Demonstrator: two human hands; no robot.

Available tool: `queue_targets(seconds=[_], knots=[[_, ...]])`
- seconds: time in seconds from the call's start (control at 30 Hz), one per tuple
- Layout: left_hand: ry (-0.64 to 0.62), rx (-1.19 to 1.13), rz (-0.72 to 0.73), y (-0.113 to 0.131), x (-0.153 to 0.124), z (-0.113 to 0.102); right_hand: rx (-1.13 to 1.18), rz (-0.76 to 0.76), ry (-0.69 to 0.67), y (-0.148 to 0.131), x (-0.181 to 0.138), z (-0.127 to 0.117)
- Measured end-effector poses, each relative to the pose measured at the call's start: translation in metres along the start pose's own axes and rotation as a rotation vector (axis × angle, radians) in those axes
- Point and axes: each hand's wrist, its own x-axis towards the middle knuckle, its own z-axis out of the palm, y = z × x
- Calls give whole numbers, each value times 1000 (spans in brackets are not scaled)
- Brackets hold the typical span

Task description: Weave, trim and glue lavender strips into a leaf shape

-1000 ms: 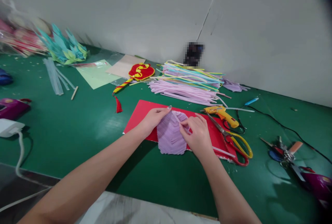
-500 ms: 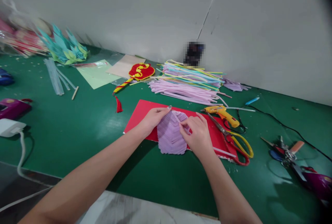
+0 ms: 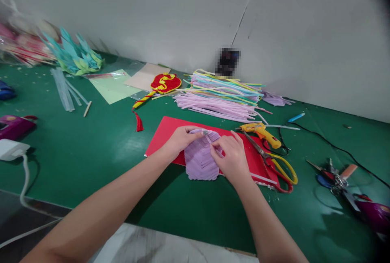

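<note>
A lilac piece built of overlapping strips point(image 3: 199, 159) lies on a red sheet point(image 3: 166, 133) on the green table point(image 3: 91, 149). My left hand point(image 3: 180, 140) rests on its upper left edge, fingers curled over the top and pressing a strip end. My right hand point(image 3: 232, 159) is on the piece's right side, fingers bent and pinching a thin lilac strip near the top. Both hands touch the piece.
A yellow glue gun point(image 3: 260, 132) and scissors with yellow and red handles point(image 3: 278, 169) lie right of the red sheet. A stack of coloured strips point(image 3: 221, 96) sits behind it. A red and yellow ornament point(image 3: 161, 85), glue sticks point(image 3: 63, 90), keys point(image 3: 333, 177) and purple devices point(image 3: 14, 126) lie around.
My left hand's fingers have curled further over the top of the lilac piece. My right hand has barely moved.
</note>
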Motion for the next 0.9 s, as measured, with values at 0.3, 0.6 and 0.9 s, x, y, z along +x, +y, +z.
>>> queue_targets(seconds=[0.3,0.6,0.9], knots=[[49,-42,21,-5,1,4,-5,-6,1,0,0,1],[79,-40,39,-5,1,5,-22,12,23,6,2,-7],[102,-30,46,-4,0,5,-48,-60,15,9,2,-8]])
